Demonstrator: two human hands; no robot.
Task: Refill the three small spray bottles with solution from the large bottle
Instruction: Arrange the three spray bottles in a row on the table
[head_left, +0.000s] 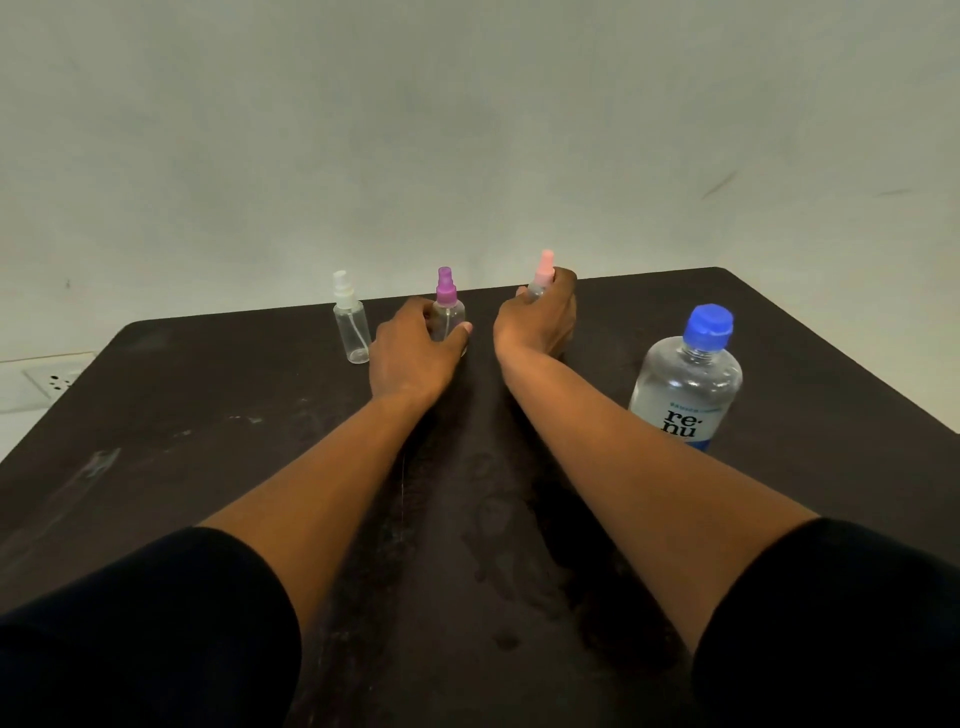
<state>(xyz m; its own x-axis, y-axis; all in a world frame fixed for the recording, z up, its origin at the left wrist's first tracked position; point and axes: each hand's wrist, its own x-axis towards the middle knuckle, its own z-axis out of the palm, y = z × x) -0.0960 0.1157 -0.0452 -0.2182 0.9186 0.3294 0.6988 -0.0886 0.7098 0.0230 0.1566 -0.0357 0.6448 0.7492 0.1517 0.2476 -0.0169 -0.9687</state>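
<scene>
Three small clear spray bottles stand in a row near the far edge of the dark table (208, 467). The white-capped spray bottle (350, 322) stands alone at the left. My left hand (410, 353) wraps around the purple-capped spray bottle (447, 306) in the middle. My right hand (540, 317) is closed around the pink-capped spray bottle (543, 275), hiding its body; only the pink top shows. The large clear bottle (685, 384) with a blue cap and a "renu" label stands upright to the right, apart from both hands.
A pale wall rises right behind the table's far edge. A white wall socket (49, 382) sits low on the left, beyond the table. The tabletop shows smudges and faint wet marks between my forearms.
</scene>
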